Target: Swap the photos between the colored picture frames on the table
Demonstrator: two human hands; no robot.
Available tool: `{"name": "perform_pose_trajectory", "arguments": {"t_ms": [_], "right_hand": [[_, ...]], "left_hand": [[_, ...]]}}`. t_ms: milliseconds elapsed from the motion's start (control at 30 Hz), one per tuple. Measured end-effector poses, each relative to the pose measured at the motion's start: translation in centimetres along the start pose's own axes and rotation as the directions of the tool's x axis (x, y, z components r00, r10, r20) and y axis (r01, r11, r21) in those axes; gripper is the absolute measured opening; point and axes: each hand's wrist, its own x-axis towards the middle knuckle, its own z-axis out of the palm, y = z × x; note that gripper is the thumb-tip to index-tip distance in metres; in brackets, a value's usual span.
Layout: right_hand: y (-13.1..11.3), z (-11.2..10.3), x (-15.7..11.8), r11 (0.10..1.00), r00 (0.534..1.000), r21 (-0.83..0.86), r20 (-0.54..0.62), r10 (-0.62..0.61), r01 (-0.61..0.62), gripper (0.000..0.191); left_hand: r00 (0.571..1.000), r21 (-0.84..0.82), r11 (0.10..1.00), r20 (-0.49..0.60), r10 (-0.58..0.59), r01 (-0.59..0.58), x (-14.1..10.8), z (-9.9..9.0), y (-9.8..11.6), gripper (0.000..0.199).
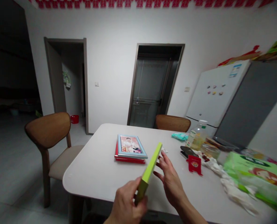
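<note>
A flat lime-green picture frame is tilted up over the near side of the table, seen almost edge-on, so its face does not show. My left hand is closed around its lower near end, thumb on one side and fingers on the other. My right hand is at the frame's right side with fingers spread, their tips at or very near its surface; I cannot tell how firmly they touch. Beyond my hands, a light-blue framed photo lies face up on red frame-like items.
On the white table's right side are a bottle, a dark phone-like object, a red packet, crumpled tissues and a green tissue pack. Wooden chairs stand at left and at the far side.
</note>
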Motion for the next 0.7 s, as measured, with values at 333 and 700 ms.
{"name": "perform_pose_trajectory", "arguments": {"t_ms": [333,700], "right_hand": [[4.1,-1.5,-0.2,0.957,0.941,0.070,0.214,0.263,-0.283,0.058],[9.4,-2.3,3.5,0.710,0.985,-0.690,0.171,-0.030,0.142,0.042]], "left_hand": [[0.866,0.552,0.676,0.215,0.451,-0.488,-3.1,2.1,-3.4,0.035],[0.892,0.522,0.739,0.376,0.250,-0.427,-2.6,3.1,-4.7,0.028]]}}
